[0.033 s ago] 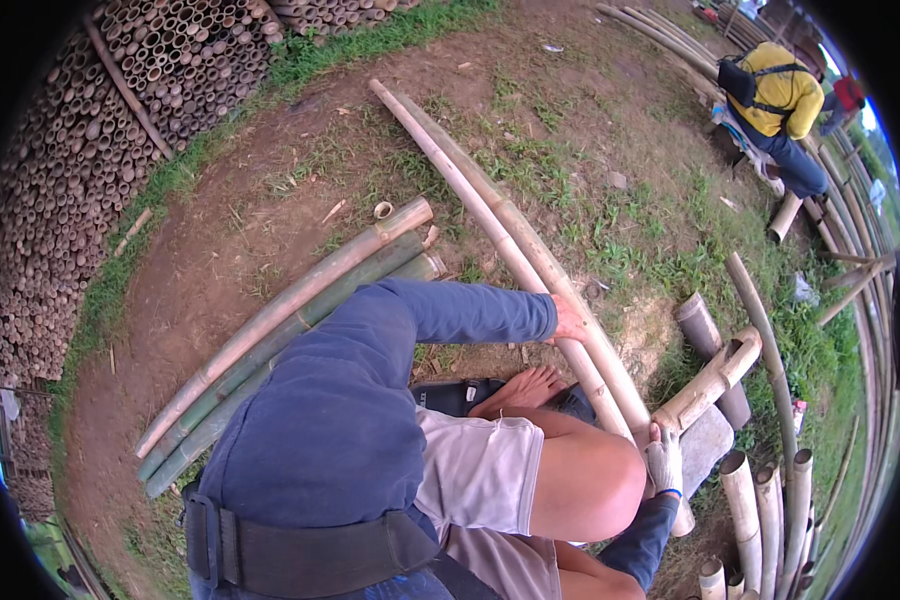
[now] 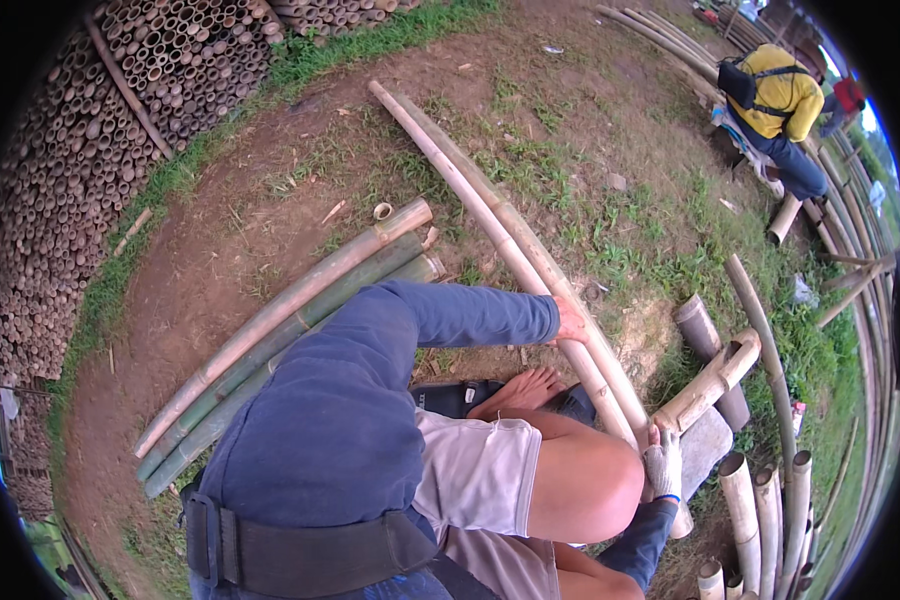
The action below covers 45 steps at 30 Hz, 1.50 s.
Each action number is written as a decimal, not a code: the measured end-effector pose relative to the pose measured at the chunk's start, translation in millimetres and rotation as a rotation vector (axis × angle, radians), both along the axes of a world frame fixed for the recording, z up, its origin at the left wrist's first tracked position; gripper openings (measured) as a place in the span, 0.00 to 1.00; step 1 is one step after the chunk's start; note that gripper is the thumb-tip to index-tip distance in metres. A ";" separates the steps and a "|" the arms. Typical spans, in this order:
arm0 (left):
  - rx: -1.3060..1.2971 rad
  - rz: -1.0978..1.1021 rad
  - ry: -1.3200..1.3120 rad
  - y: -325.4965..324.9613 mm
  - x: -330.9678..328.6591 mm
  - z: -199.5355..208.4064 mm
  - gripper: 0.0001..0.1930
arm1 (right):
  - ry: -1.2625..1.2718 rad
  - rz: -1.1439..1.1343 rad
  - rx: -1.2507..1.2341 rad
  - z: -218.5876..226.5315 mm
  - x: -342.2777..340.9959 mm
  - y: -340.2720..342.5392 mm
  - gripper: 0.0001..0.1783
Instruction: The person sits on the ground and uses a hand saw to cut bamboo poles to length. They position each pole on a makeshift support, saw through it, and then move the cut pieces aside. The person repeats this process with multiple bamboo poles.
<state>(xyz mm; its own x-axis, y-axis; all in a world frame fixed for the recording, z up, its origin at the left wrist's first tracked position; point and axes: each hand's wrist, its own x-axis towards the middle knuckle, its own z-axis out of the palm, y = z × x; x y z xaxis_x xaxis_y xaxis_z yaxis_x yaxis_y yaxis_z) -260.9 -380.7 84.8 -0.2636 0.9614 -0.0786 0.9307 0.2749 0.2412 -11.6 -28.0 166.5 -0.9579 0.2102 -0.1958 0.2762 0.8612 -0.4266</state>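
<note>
Two long pale bamboo poles (image 2: 512,240) lie side by side, running from the far middle down to my knees. My bare left hand (image 2: 570,322) is closed on the left one of them, its fingers partly hidden. My right hand (image 2: 662,466), in a white glove with bare fingertips, is closed at the near end of the poles, by my right knee. Its fingertips are beside the near end of a short, thick bamboo piece (image 2: 698,394) with a notch cut in its top. A grey stone (image 2: 706,444) lies under that piece.
Several bamboo poles (image 2: 300,318), pale and green, lie to my left. Upright cut bamboo tubes (image 2: 740,500) stand at the near right. A large stack of bamboo (image 2: 60,240) fills the far left. A person in yellow (image 2: 785,95) bends over poles at the far right.
</note>
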 end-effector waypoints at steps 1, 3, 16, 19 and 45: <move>-0.042 0.058 0.028 5.6 -9.5 2.4 0.34 | 0.141 0.051 -0.092 4.9 0.9 -11.4 0.28; -0.022 0.058 0.014 18.6 -11.1 2.8 0.33 | 0.079 0.119 0.007 13.0 6.7 -29.8 0.33; 0.145 0.059 0.116 68.9 5.1 0.7 0.39 | 0.038 0.152 0.218 14.7 21.5 -5.7 0.41; 0.152 0.050 0.122 75.1 -11.5 1.6 0.55 | 0.031 0.166 0.320 16.5 12.4 0.0 0.40; -0.360 0.157 0.024 87.3 -122.9 60.8 0.51 | 0.318 -0.320 0.504 -7.7 38.5 76.0 0.53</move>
<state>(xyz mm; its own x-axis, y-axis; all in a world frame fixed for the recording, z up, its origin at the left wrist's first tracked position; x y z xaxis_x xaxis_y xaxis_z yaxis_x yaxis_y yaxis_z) -383.8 -293.3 145.6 -0.4112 0.8213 -0.3954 0.8748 0.4775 0.0821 26.9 48.0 158.8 -0.8281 0.4847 0.2815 0.4782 0.8729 -0.0966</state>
